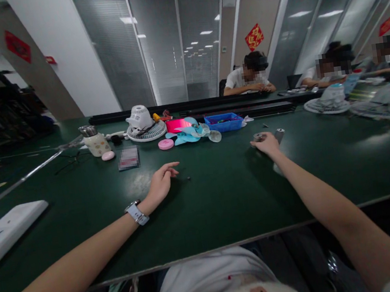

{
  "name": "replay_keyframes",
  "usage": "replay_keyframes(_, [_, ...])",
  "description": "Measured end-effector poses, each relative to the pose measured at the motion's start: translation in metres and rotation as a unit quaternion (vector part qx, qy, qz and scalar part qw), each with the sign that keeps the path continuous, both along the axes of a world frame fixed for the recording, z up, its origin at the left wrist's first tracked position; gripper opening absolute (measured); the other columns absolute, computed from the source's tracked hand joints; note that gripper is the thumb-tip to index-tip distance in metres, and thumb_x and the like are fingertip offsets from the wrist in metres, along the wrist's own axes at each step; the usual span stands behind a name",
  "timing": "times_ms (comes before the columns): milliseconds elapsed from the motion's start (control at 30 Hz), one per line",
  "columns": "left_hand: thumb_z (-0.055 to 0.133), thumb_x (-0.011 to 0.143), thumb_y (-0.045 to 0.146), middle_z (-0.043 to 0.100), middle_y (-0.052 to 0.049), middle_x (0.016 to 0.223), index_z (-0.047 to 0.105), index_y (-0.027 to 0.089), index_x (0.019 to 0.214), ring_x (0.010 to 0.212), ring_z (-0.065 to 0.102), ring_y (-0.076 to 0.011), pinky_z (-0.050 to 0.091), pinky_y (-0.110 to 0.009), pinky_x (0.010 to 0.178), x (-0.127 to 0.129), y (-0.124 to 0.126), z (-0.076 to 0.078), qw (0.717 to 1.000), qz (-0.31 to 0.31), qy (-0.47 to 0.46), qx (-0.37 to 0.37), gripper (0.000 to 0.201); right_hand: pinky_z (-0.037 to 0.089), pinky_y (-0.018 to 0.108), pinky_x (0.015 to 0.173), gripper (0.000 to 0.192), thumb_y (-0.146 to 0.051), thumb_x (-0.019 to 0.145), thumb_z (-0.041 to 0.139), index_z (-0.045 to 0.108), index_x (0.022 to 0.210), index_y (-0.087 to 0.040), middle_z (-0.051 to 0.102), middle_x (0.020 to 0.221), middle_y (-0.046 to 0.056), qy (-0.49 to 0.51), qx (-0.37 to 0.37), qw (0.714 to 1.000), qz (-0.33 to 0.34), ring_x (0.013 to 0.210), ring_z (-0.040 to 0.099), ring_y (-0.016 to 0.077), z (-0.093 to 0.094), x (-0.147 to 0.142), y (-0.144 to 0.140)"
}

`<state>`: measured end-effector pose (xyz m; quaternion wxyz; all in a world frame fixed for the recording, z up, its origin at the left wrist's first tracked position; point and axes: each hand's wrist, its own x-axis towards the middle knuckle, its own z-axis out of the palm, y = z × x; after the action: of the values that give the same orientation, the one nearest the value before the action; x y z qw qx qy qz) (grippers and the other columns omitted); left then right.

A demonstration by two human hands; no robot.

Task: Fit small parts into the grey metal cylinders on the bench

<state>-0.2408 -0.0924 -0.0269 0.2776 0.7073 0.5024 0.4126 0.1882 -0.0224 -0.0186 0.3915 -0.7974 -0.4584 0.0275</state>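
Holding a small round metallic piece (258, 136) at the fingertips: right hand (267, 145), thumb and fingers closed about it, over the right part of the dark green tabletop (225, 209). Round end of the piece faces roughly up; its long axis is hidden by the fingers, cannot tell. Grey cylinder (280, 133) just beside the same hand, on its far right side, end up, axis near upright with a slight lean, lower part covered by the hand. Left hand (162, 179) has fingers loosely apart, index pointing right; small dark bit (189, 179) lies just beyond its fingertips. Watch (137, 213) on that wrist. Tabletop is smooth, with soft glare patches. Far side, left to right: patterned bottle (96, 144) upright, white fan housing (139, 117) on a round grille (147, 131), pink disc (166, 144), light-blue fan blades (189, 133), blue tray (226, 126). White box (8, 233) at near left, long axis slanting away to the right. Black rails (190, 107) run along the back. Room: glass partition (161, 50) with blinds, red diamond sign (254, 37) on a door, person (248, 79) seated opposite, more people to the right
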Motion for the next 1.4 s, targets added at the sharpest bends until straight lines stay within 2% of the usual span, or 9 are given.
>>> replay_keyframes(100, [0.035, 0.082, 0.018, 0.059, 0.001, 0.065, 0.064, 0.018, 0.111, 0.066, 0.058, -0.0162, 0.045, -0.029, 0.067, -0.001, 0.001, -0.002, 1.0, -0.001, -0.005, -0.005, 0.041, 0.035, 0.055, 0.107, 0.077, -0.032, 0.069, 0.078, 0.047, 0.137, -0.013, 0.051, 0.139, 0.022, -0.112, 0.11, 0.987, 0.029, 0.132, 0.045, 0.0368, 0.011, -0.048, -0.019])
replay_keyframes(167, [0.036, 0.08, 0.017, 0.051, 0.004, 0.058, 0.064, 0.018, 0.106, 0.057, 0.051, -0.0153, 0.04, -0.027, 0.058, 0.0, 0.001, -0.003, 1.0, 0.008, -0.003, -0.008, 0.038, 0.031, 0.055, 0.112, 0.065, -0.032, 0.081, 0.068, 0.046, 0.14, -0.017, 0.048, 0.145, 0.018, -0.158, 0.153, 0.957, 0.187, 0.137, 0.041, 0.0331, 0.014, -0.092, -0.038])
replay_keyframes(300, [0.038, 0.077, 0.016, 0.049, 0.004, 0.06, 0.064, 0.019, 0.099, 0.057, 0.048, -0.0151, 0.036, -0.026, 0.055, 0.001, 0.001, -0.004, 1.0, 0.023, -0.001, -0.005, 0.033, 0.033, 0.049, 0.113, 0.049, -0.037, 0.094, 0.053, 0.049, 0.142, -0.027, 0.044, 0.152, 0.008, -0.179, 0.079, 0.816, 0.544, 0.141, 0.038, 0.0257, 0.006, -0.172, -0.074])
replay_keyframes(367, [0.038, 0.076, 0.015, 0.05, 0.003, 0.061, 0.064, 0.018, 0.098, 0.058, 0.048, -0.0153, 0.035, -0.027, 0.056, 0.002, 0.001, -0.004, 0.999, 0.03, 0.012, 0.0, 0.033, 0.034, 0.045, 0.114, 0.045, -0.035, 0.096, 0.052, 0.054, 0.14, -0.024, 0.047, 0.149, 0.008, -0.193, 0.053, 0.757, 0.622, 0.14, 0.041, 0.0241, -0.002, -0.195, -0.084])
replay_keyframes(433, [0.039, 0.075, 0.014, 0.05, 0.003, 0.061, 0.064, 0.018, 0.097, 0.057, 0.048, -0.0153, 0.034, -0.027, 0.055, 0.003, 0.0, -0.003, 0.999, 0.032, 0.027, 0.003, 0.033, 0.038, 0.041, 0.112, 0.038, -0.032, 0.096, 0.052, 0.063, 0.131, -0.02, 0.056, 0.141, 0.009, -0.196, 0.051, 0.742, 0.639, 0.133, 0.049, 0.023, -0.009, -0.206, -0.087])
replay_keyframes(700, [0.038, 0.076, 0.011, 0.047, 0.005, 0.056, 0.061, 0.019, 0.093, 0.051, 0.044, -0.0143, 0.031, -0.026, 0.054, 0.003, 0.0, -0.002, 0.998, 0.039, 0.05, -0.011, 0.029, 0.051, 0.034, 0.092, 0.026, -0.015, 0.091, 0.058, 0.075, 0.108, -0.026, 0.075, 0.107, 0.001, -0.214, 0.093, 0.826, 0.513, 0.099, 0.07, 0.0187, 0.005, -0.17, -0.062])
replay_keyframes(833, [0.039, 0.077, 0.011, 0.046, 0.005, 0.055, 0.06, 0.02, 0.092, 0.05, 0.042, -0.0137, 0.03, -0.026, 0.053, 0.004, -0.001, -0.002, 0.997, 0.043, 0.062, -0.013, 0.027, 0.05, 0.037, 0.089, 0.026, -0.02, 0.092, 0.056, 0.075, 0.11, -0.023, 0.074, 0.11, 0.007, -0.261, 0.15, 0.915, 0.268, 0.101, 0.069, 0.0244, 0.029, -0.087, -0.033])
replay_keyframes(967, [0.039, 0.078, 0.01, 0.047, 0.005, 0.056, 0.059, 0.02, 0.09, 0.05, 0.043, -0.0133, 0.031, -0.025, 0.054, 0.005, -0.002, -0.001, 0.997, 0.042, 0.066, -0.009, 0.026, 0.05, 0.038, 0.086, 0.027, -0.025, 0.092, 0.056, 0.075, 0.111, -0.02, 0.074, 0.11, 0.011, -0.253, 0.118, 0.956, 0.09, 0.1, 0.068, 0.0284, 0.034, -0.012, -0.012])
replay_keyframes(1400, [0.04, 0.077, 0.014, 0.051, 0.004, 0.059, 0.061, 0.019, 0.092, 0.054, 0.046, -0.0142, 0.033, -0.025, 0.053, 0.002, -0.001, -0.003, 0.999, 0.025, 0.048, -0.006, 0.026, 0.051, 0.045, 0.088, 0.031, -0.033, 0.092, 0.054, 0.075, 0.114, -0.024, 0.074, 0.105, 0.013, -0.207, 0.023, 0.977, 0.051, 0.098, 0.068, 0.0317, 0.024, -0.001, -0.005])
